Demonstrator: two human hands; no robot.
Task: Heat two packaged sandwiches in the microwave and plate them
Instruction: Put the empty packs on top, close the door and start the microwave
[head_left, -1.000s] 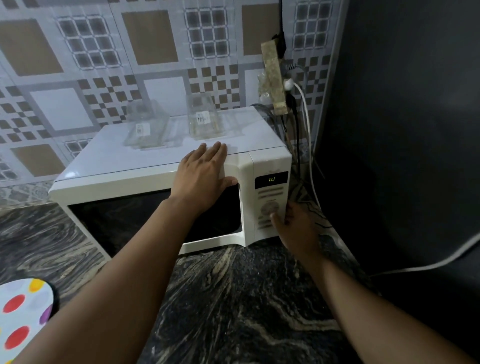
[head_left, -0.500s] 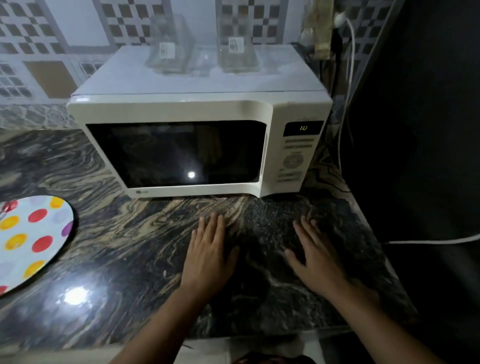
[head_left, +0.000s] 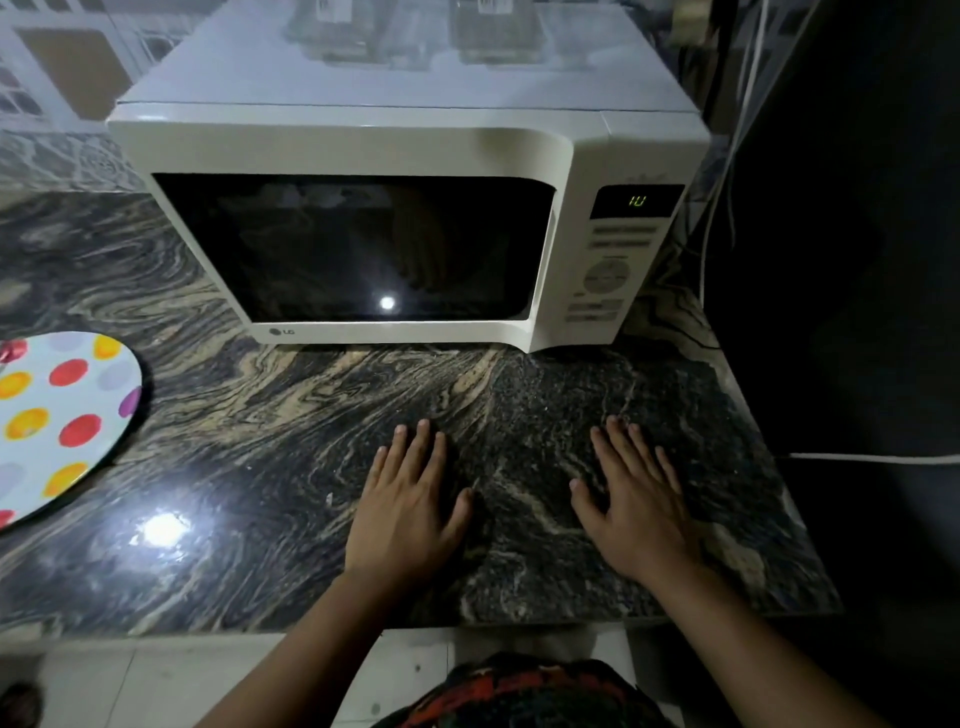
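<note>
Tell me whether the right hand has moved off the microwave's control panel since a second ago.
Yes. The right hand has come down off the microwave panel, toward the person, and now lies flat on the countertop in front of it.

Likely a home kitchen — microwave (head_left: 405, 208), stone counter (head_left: 291, 441), tiled wall (head_left: 57, 67).

head cam | faces forward-down | near countertop (head_left: 260, 441) | microwave (head_left: 363, 150) ahead
</note>
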